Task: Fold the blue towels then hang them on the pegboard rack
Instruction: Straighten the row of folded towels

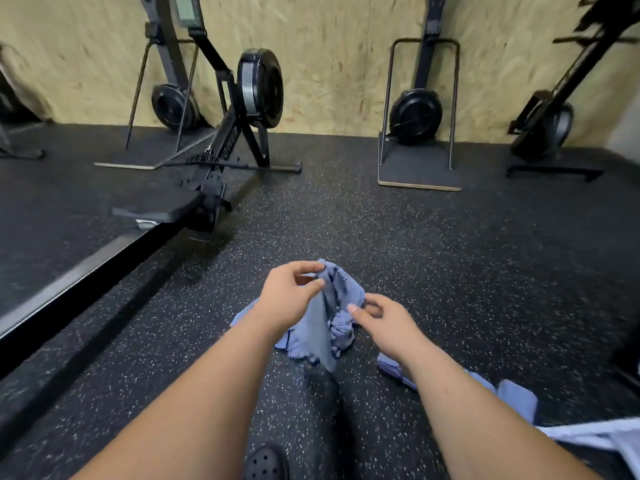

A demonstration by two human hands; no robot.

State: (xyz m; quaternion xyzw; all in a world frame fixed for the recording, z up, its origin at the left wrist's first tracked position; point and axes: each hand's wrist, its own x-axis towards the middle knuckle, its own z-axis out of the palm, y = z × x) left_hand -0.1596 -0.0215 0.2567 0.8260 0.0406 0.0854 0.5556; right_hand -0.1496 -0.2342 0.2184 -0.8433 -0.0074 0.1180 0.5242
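A crumpled blue towel [325, 327] hangs in front of me above the speckled black floor. My left hand [291, 294] pinches its top corner between thumb and fingers. My right hand [384, 323] sits just right of the bunched cloth, thumb and fingers curled at its edge; whether it grips the fabric is unclear. More blue towel [516, 398] lies on the floor at lower right, partly hidden under my right forearm. No pegboard rack is in view.
A rowing machine [221, 157] lies on the floor at left, its rail [69, 275] running toward the lower left. Other rowers [415, 112] stand upright against the plywood wall. A black shoe [265, 462] shows at the bottom. Light cloth [602, 438] lies at lower right.
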